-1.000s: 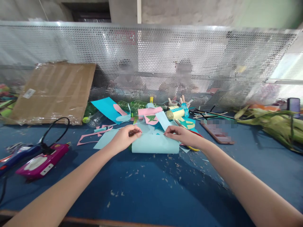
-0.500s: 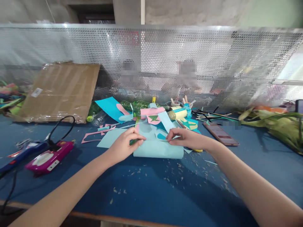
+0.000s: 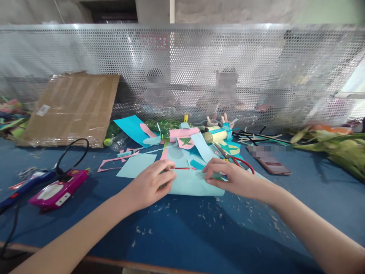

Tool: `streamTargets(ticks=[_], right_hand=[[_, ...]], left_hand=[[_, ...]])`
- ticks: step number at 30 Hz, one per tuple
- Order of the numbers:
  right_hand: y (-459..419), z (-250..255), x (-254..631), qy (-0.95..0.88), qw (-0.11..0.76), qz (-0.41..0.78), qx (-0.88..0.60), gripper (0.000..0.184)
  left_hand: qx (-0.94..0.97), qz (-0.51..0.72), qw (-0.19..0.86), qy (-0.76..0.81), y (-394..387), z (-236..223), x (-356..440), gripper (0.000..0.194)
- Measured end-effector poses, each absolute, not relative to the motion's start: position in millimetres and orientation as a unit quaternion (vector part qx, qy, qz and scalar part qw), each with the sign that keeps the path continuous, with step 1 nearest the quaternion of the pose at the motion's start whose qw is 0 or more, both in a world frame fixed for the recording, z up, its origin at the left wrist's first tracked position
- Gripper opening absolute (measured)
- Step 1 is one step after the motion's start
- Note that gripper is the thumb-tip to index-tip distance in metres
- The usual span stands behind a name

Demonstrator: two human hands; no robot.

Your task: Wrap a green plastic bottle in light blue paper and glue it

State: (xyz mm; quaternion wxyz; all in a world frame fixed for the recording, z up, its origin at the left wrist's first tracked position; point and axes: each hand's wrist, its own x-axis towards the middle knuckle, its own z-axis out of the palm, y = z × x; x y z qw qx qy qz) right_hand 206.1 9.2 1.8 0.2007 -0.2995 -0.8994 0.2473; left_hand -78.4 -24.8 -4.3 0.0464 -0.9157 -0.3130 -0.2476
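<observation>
A light blue sheet of paper [image 3: 196, 185], curled over into a roll, lies across the blue table in front of me. My left hand [image 3: 155, 180] pinches its upper edge at the left end, fingers bent. At the right end my right hand [image 3: 224, 175] grips the same edge between thumb and fingers. Just behind the roll are red-handled scissors [image 3: 248, 163], partly covered by my right hand. A pink paper roll [image 3: 184, 133] and a pink piece with a green star [image 3: 186, 142] sit beyond, among pale blue scraps.
On the left are a magenta power strip [image 3: 61, 190] and a blue tool [image 3: 31, 186] with cords. A cardboard sheet [image 3: 71, 110] leans on the perforated metal screen [image 3: 182, 57]. A phone [image 3: 270, 161] and corn husks [image 3: 333, 148] lie right. People sit behind the screen.
Both hands have shifted slightly nearer to me with the paper, and its roll looks looser and wider. The scissors behind my right hand show more now.
</observation>
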Motion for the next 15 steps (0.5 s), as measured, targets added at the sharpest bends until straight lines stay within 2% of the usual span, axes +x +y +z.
streamTargets(ticks=[3,6,11,15], right_hand=[[1,-8,209,-0.903,0.242,0.223,-0.276,0.01],[-4,-12,210,-0.906,0.267,0.2,-0.261,0.01],[-6,-10,209,-0.909,0.28,0.181,-0.251,0.011],[-6,-11,211,-0.907,0.284,0.181,-0.252,0.01]], left_hand=[[-0.922,-0.224,0.125,-0.29,-27,-4,-70,0.017],[-0.927,-0.188,0.163,-0.279,-26,0,-60,0.028],[-0.935,-0.118,0.093,-0.32,-16,12,-47,0.033],[-0.933,-0.078,0.03,-0.35,-10,13,-39,0.068]])
